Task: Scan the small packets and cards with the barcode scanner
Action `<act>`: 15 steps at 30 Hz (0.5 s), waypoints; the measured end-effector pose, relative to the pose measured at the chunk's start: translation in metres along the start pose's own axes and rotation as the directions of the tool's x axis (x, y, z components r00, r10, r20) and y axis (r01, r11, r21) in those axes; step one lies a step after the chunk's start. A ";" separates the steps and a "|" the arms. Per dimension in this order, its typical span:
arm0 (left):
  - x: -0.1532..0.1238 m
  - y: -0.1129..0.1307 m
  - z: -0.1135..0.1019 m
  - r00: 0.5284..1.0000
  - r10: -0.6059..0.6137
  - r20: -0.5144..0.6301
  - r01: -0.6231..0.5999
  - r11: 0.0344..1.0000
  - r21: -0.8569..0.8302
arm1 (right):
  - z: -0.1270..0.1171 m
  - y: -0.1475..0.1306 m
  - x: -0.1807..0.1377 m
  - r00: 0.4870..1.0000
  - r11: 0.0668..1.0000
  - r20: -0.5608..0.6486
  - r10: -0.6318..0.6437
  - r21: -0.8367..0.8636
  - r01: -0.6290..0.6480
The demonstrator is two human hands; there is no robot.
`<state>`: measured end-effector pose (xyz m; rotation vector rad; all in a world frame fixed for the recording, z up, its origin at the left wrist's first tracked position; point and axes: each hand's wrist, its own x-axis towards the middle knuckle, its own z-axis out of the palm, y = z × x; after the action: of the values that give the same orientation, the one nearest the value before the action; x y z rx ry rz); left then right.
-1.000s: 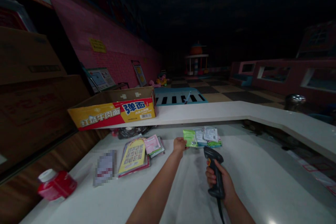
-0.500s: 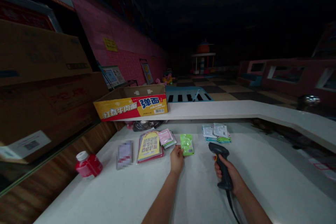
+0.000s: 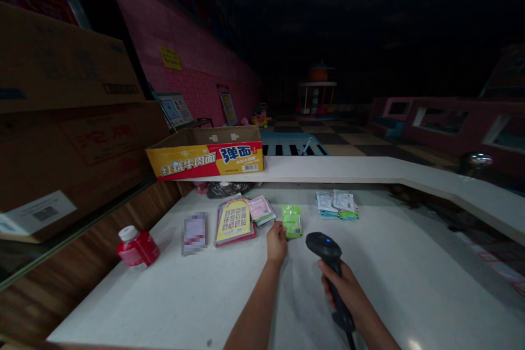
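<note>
My left hand [image 3: 278, 241] is closed at the lower left edge of a green packet [image 3: 292, 221], which lies on the white counter [image 3: 197, 306]. The thumb touches the packet's corner. In my right hand [image 3: 346, 291] is a dark barcode scanner [image 3: 325, 246], gripped by its handle, its head tilted toward the packet and a blue light showing on top. Its cable runs down out of view. Left of the packet are pink and white packets [image 3: 261, 209] and a yellow printed booklet [image 3: 234, 221] on a stack. Several white and green packets [image 3: 337, 203] lie at the back right.
A red bottle with a white cap [image 3: 138, 247] and a blurred-out card [image 3: 194, 233] are on the left. An open yellow and red carton [image 3: 209, 159] sits on the raised ledge [image 3: 328, 169]. Brown cardboard boxes [image 3: 74, 142] are stacked at far left.
My right hand has brought the scanner left and down, closer to the green packet, and a blue light now shows on it. My left hand stays at the packet's corner.
</note>
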<state>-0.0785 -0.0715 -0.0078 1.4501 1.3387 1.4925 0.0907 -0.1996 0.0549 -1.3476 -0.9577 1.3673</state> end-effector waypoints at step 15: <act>0.002 -0.009 0.002 0.999 -0.025 0.032 0.024 1.000 0.018 | -0.001 0.014 0.018 1.000 1.000 -0.014 -0.004 0.009 0.004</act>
<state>-0.0790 -0.0664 -0.0160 1.4580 1.3487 1.4388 0.0919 -0.1853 0.0371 -1.3456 -0.9432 1.3562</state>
